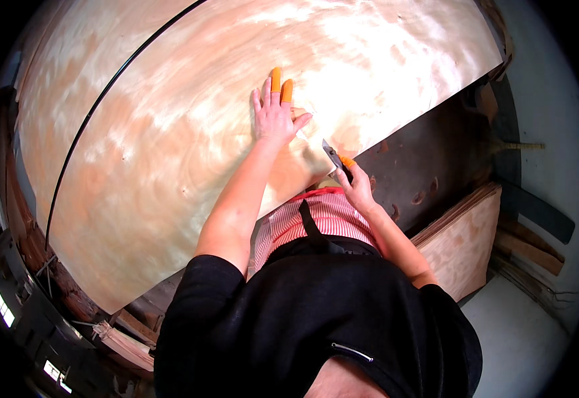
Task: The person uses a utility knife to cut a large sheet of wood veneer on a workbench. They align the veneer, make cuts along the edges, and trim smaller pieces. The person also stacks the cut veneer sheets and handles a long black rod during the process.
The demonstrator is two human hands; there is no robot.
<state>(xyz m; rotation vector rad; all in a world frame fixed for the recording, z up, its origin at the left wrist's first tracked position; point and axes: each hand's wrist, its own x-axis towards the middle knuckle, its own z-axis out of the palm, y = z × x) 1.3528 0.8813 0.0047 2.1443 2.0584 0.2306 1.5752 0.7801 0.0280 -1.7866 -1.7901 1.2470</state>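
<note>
A broad, pale sheet of wood veneer (170, 146) with a glossy, swirled grain spreads out in front of me. My left hand (276, 119) lies flat on it with the fingers stretched out, two of them capped with orange finger cots (276, 80). Close to the sheet's near edge, my right hand (357, 186) is closed round a dark utility knife (334, 156). Its blade points up and away from me, over the veneer. An orange finger cot also shows on the right hand. A small whitish patch lies on the sheet beside my left thumb.
A thin black cable or rod (97, 99) arcs across the sheet's left side. To the right, below the sheet's edge, is a dark, worn surface (429, 159). A stack of veneer sheets (465, 245) stands at the lower right, with wood offcuts (528, 245) beside it.
</note>
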